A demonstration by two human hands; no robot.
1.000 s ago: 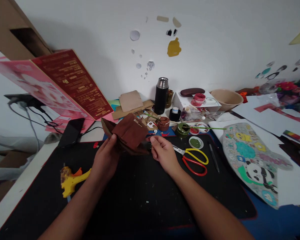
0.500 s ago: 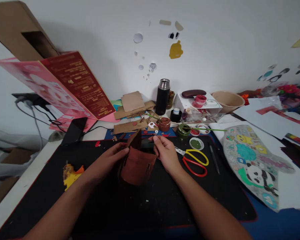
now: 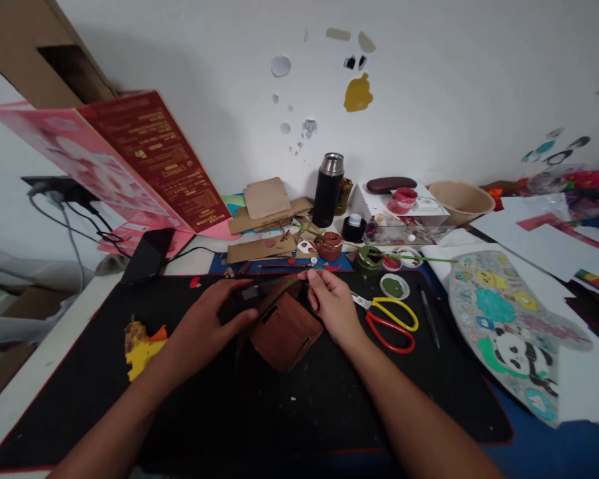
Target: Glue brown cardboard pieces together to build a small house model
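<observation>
A brown box-like piece (image 3: 285, 332) with dark slots in its front is held tilted above the black mat, its upper flap or strip bent over. My right hand (image 3: 332, 303) pinches the upper edge of this piece between thumb and fingers. At the piece's left side is my left hand (image 3: 212, 319), thumb and fingers spread apart, the thumb tip close to the flap; whether it touches is unclear. A small greyish, shiny patch (image 3: 250, 291) shows by the left fingertips, too dim to name. Scissors (image 3: 392, 322) with yellow and red handles lie right of my right hand.
A yellow object (image 3: 142, 352) lies left on the black mat (image 3: 219, 426); a pen (image 3: 429, 316) lies right. Behind stand a brown paint jar (image 3: 331, 246), a green paint jar (image 3: 368, 261) with a brush across it, and a black flask (image 3: 328, 193). Cardboard pieces (image 3: 267, 198) are stacked behind.
The brown piece has turned and tipped, its front now slanting down to the right. My left hand has loosened and spread its fingers; my right hand still pinches the upper edge.
</observation>
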